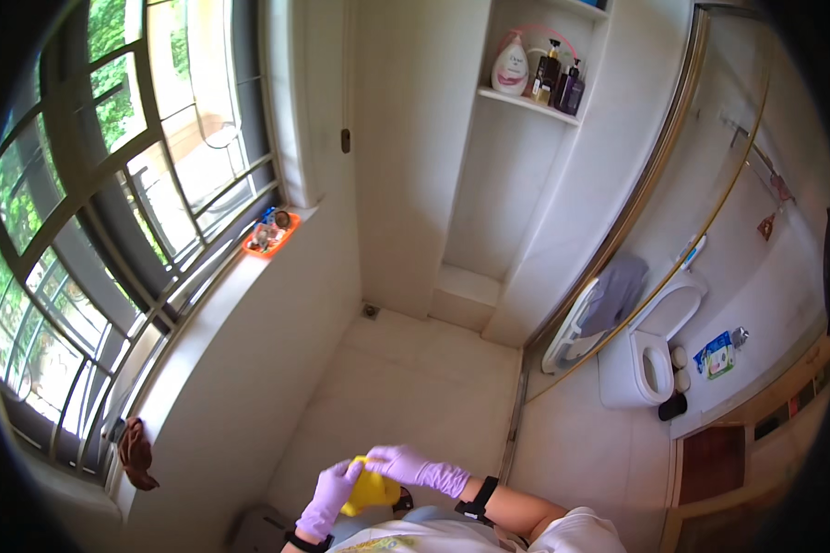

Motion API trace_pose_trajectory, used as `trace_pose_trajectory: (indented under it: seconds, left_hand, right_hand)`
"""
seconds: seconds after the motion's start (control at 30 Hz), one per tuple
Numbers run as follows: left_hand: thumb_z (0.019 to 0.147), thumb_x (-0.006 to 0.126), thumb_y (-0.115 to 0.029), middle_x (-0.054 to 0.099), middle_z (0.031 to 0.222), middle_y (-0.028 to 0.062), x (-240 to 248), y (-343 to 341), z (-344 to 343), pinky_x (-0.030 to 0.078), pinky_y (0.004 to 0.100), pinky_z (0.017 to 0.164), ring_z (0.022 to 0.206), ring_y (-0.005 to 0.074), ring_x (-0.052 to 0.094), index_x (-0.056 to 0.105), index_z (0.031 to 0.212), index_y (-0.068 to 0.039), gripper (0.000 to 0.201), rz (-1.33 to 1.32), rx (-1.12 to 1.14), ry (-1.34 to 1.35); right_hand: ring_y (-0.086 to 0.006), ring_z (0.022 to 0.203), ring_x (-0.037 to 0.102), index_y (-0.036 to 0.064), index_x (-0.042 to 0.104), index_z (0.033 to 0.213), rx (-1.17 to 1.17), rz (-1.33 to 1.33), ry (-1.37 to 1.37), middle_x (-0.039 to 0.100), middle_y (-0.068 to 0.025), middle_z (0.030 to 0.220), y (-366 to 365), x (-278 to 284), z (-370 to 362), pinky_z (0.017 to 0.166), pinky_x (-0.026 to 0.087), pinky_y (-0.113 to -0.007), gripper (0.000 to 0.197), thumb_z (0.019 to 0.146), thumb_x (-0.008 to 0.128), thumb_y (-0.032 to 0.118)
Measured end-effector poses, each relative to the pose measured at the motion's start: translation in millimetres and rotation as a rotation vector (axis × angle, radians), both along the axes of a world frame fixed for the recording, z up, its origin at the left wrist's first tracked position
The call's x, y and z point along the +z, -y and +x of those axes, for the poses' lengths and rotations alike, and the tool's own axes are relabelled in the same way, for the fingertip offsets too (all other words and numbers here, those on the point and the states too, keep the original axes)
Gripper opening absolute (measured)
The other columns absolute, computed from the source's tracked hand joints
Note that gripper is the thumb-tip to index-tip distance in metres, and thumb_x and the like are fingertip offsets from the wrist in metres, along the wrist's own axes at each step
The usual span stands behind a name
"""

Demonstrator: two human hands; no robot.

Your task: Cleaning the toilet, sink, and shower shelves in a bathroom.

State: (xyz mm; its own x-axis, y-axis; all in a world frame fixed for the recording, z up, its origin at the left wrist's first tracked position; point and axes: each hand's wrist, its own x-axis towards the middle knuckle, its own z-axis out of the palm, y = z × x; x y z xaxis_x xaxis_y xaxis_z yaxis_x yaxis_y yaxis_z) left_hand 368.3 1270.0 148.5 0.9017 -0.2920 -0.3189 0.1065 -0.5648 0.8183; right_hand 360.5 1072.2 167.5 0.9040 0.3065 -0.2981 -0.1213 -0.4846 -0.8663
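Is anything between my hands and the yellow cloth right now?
Only the lilac gloves: they cover both hands, and the left hand and right hand pinch the yellow cloth near its upper edge. No other object is visible between them and it.

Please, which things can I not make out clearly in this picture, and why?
All in the head view:
Yellow thing: partly covered by the left hand and right hand; exact kind unclear.
Small items in the orange basket: too small and crowded to name.
Blue thing, top shelf: cut by the upper edge.
Dark grey object, lower left: cut by the lower edge.
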Motion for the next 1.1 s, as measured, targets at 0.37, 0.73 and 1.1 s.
trace_pose_trajectory:
  seconds: [0.37, 0.73, 1.1]
  left_hand:
    - [0.079, 0.068, -0.027, 0.065, 0.077, 0.0143, 30.9, 176.0, 201.1, 0.052, 0.0346, 0.060, 0.067, 0.0285, 0.065, 0.065, 0.093, -0.006, 0.025, 0.016, -0.170, 0.632]
    - [0.082, 0.066, -0.022, 0.066, 0.097, 0.0129, 114.0, 292.4, 444.2, 0.052, 0.0358, 0.075, 0.084, 0.0287, 0.065, 0.062, 0.112, -0.013, 0.032, -0.366, -0.687, 0.638]
    - [0.089, 0.054, -0.017, 0.065, 0.104, 0.0142, 130.3, 388.2, 584.5, 0.050, 0.0356, 0.084, 0.093, 0.0273, 0.064, 0.060, 0.106, 0.000, 0.025, -0.534, -0.356, 0.771]
  right_hand:
    - [-0.0217, 0.108, 0.054, 0.0067, 0.044, 0.126, -0.854, 0.669, -0.086, 0.053, -0.0088, 0.123, 107.8, -77.1, 157.5, 0.091, 0.044, -0.032, 0.056, 0.080, 0.069, 0.026]
    - [-0.0242, 0.131, 0.034, 0.0102, 0.027, 0.141, -0.413, 1.949, -0.114, 0.034, -0.0086, 0.144, 276.5, -30.9, 380.2, 0.111, 0.023, -0.043, 0.061, 0.094, 0.025, 0.049]
    - [-0.0293, 0.111, 0.052, 0.0111, 0.051, 0.120, -0.897, 1.651, 0.771, 0.056, -0.0102, 0.118, 550.4, 65.5, 547.7, 0.100, 0.036, -0.051, 0.042, 0.093, 0.041, 0.042]
